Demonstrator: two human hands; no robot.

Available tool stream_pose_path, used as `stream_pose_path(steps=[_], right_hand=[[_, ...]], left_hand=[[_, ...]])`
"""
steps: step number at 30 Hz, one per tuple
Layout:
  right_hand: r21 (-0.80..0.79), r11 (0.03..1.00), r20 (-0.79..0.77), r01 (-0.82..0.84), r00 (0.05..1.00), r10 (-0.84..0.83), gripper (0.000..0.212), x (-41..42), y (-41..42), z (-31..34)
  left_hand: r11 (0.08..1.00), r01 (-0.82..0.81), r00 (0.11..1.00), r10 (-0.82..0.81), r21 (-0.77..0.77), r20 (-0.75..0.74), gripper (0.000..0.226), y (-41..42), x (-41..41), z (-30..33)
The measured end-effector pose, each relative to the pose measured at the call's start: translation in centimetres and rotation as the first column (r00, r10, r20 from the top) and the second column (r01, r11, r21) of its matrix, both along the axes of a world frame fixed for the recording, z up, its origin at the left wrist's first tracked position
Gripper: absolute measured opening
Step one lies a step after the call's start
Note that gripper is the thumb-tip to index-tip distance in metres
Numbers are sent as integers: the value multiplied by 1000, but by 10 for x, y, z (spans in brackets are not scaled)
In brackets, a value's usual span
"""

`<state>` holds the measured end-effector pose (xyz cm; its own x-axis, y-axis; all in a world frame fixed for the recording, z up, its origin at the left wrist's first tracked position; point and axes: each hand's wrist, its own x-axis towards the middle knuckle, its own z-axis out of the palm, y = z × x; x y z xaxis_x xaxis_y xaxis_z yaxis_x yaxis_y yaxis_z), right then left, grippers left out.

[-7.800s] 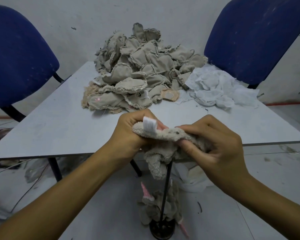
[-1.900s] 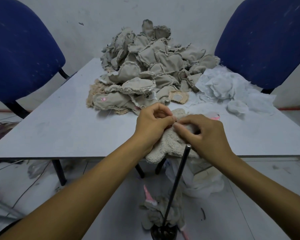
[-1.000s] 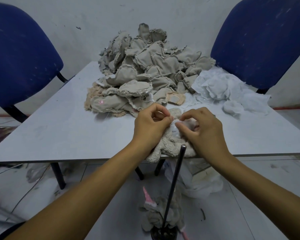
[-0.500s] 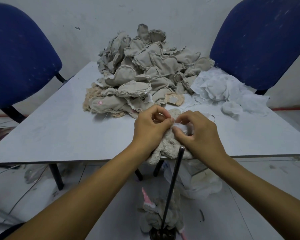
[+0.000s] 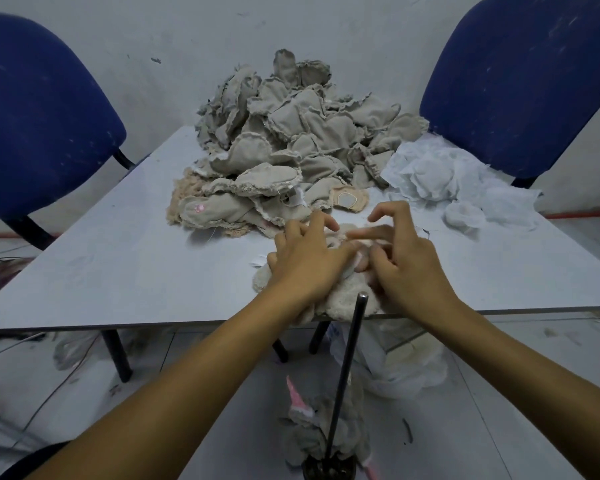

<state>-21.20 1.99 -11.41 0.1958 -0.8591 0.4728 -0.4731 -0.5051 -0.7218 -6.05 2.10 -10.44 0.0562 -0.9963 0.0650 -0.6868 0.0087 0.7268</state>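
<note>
A fluffy beige plush piece (image 5: 343,301) lies on the grey table (image 5: 125,258), overhanging its front edge. My left hand (image 5: 309,259) rests on its left part with curled fingers gripping the fabric. My right hand (image 5: 409,265) sits on its right part, the thumb and lower fingers pinching the fabric near a small pale bit between the hands. Its index finger points left and another finger is lifted. The hands hide most of the plush piece.
A heap of beige fabric shells (image 5: 284,140) fills the table's far middle, with white filmy material (image 5: 440,178) to its right. Blue chairs (image 5: 32,126) (image 5: 520,74) flank the table. A dark metal rod (image 5: 347,368) rises from the floor among plush scraps (image 5: 312,427).
Both hands have shifted slightly forward over the plush piece. My right hand's upper fingers have lifted and spread, and my left fingers have spread wider.
</note>
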Motion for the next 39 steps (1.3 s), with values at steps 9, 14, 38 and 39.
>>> stream_pose_path(steps=[9, 14, 38, 39], right_hand=[[148, 988, -291, -36, 953, 78, 45, -2, -7, 6], [144, 970, 36, -197, 980, 194, 30, 8, 0, 2], [264, 950, 366, -168, 929, 62, 29, -4, -1, 1], [256, 951, 372, -174, 926, 69, 28, -3, 0, 1]], left_hand=[[991, 120, 901, -136, -66, -412, 61, -1, 11, 10], [969, 35, 962, -98, -243, -254, 58, -1, 14, 5], [918, 385, 917, -391, 92, 71, 65, 7, 21, 10], [917, 396, 915, -399, 44, 57, 64, 7, 25, 9]])
